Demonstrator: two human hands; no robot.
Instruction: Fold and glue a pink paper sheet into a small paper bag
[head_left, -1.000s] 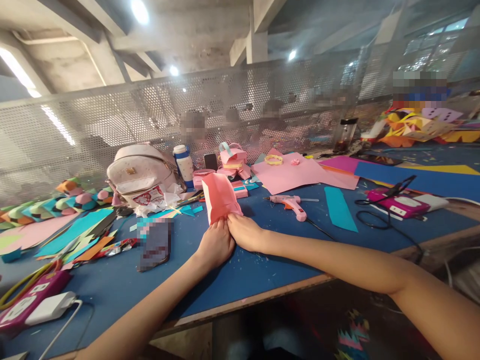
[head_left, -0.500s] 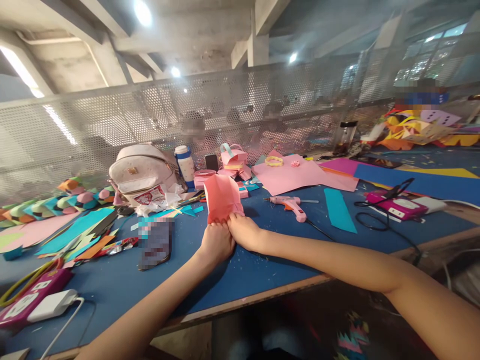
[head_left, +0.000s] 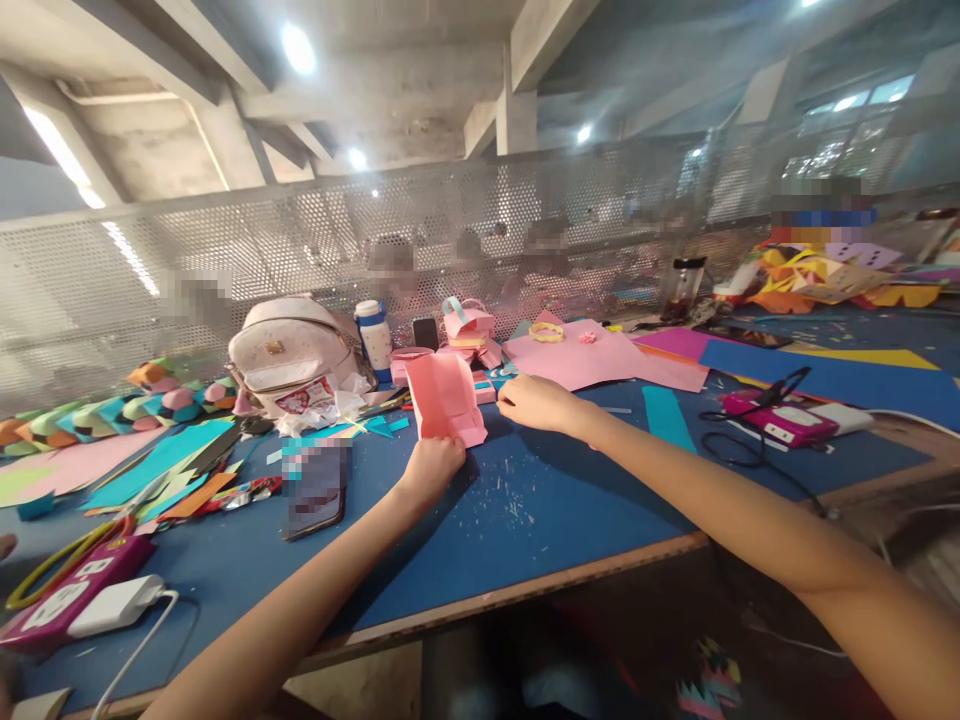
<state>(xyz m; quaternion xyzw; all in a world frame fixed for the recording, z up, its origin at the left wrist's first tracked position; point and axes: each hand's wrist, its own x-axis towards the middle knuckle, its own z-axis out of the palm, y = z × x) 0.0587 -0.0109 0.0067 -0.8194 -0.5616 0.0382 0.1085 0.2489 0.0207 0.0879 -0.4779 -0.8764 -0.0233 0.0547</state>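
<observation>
My left hand (head_left: 435, 466) is closed on the lower edge of a folded piece of pink paper (head_left: 444, 395), which stands up with bent side walls and a small flap at its lower right. To the right of that paper, apart from it, my right hand (head_left: 541, 404) hovers with its fingers curled together; whether anything is between them is hidden. Just beyond its fingertips lie a small pink paper block (head_left: 484, 390) and light blue scraps. My right arm now covers the glue gun's place on the table.
A pale backpack (head_left: 292, 350), a white bottle (head_left: 373, 340) and pink paper models (head_left: 469, 325) stand along the mesh screen (head_left: 300, 240). A phone (head_left: 315, 490) lies left. Power strips (head_left: 780, 418) with cords sit at right and left. Blue paper (head_left: 666, 418) lies right of my hand.
My right hand has let go of the pink paper and moved right and slightly away from me. My left hand still grips the paper, which now shows its inner side more.
</observation>
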